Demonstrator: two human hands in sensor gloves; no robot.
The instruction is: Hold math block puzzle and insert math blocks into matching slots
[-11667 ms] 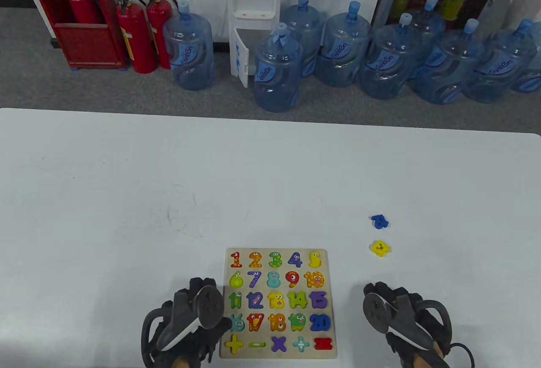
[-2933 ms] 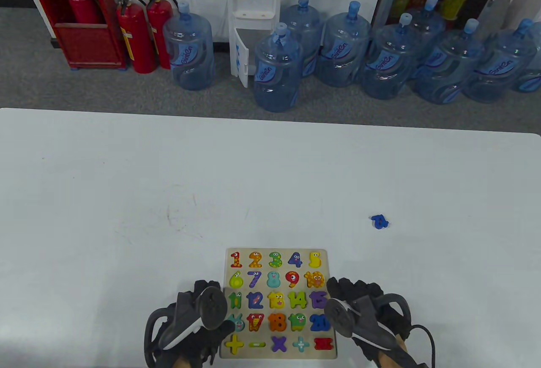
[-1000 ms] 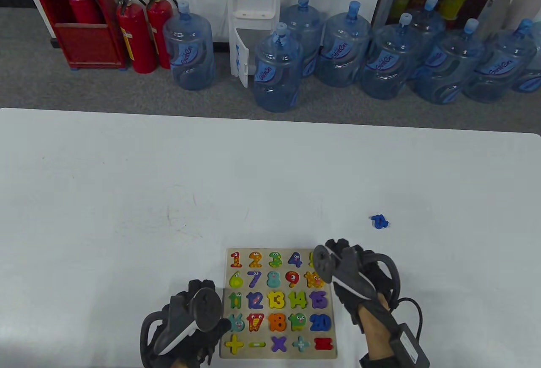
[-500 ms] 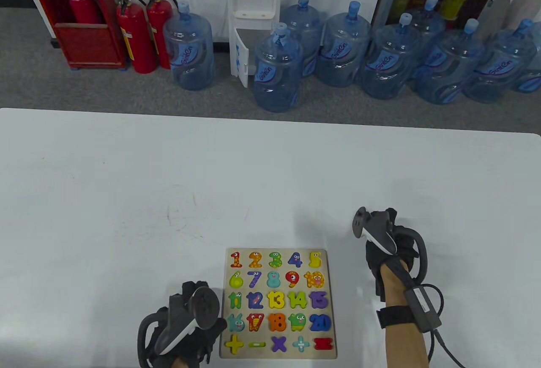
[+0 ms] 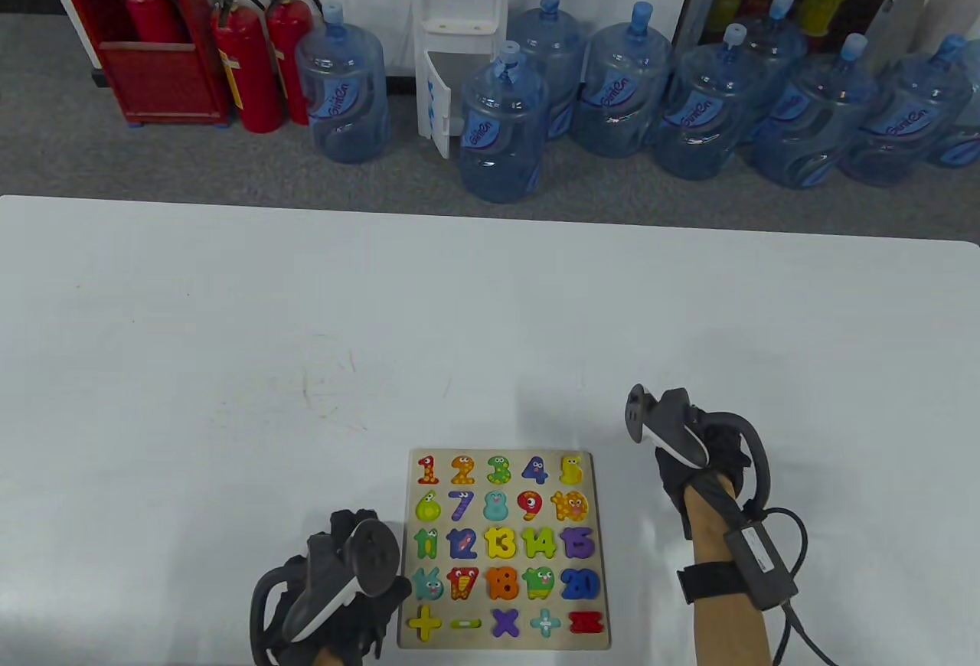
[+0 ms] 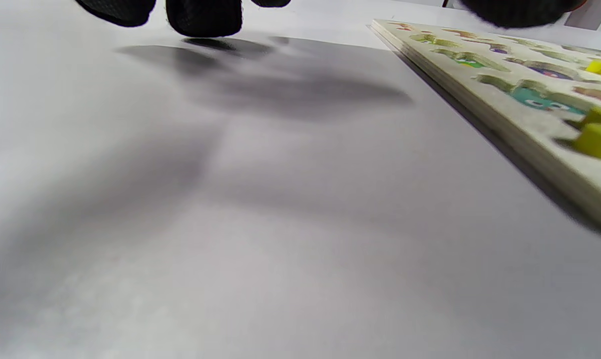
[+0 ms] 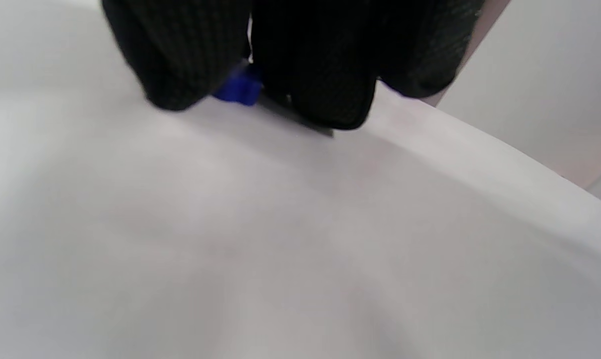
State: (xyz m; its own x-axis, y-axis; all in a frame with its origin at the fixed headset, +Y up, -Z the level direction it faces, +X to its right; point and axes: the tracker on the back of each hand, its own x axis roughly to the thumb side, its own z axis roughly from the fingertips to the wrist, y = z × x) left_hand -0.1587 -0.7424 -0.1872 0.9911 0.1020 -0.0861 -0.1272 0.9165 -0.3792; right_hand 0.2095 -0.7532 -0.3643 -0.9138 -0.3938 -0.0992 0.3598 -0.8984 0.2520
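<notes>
The wooden puzzle board (image 5: 505,454) lies at the near middle of the table, with coloured number and sign pieces in its slots. My left hand (image 5: 360,551) rests at the board's left edge, and its glove touches the board beside the teal 16 piece. In the left wrist view my fingertips (image 6: 203,15) hang over the table, with the board (image 6: 529,134) to their right. My right hand (image 5: 693,429) is on the table to the right of the board. In the right wrist view its fingers (image 7: 325,75) pinch the blue number block (image 7: 238,89) just at the table top. That block is hidden in the table view.
The white table (image 5: 306,314) runs far back and to both sides. Past its far edge stand several water bottles (image 5: 501,130), a water dispenser (image 5: 459,31) and red fire extinguishers (image 5: 245,69) on the floor. A cable (image 5: 796,620) trails from my right wrist.
My right hand left the board's upper right corner and went right to the blue block, which it now covers and pinches. The left hand has hardly moved.
</notes>
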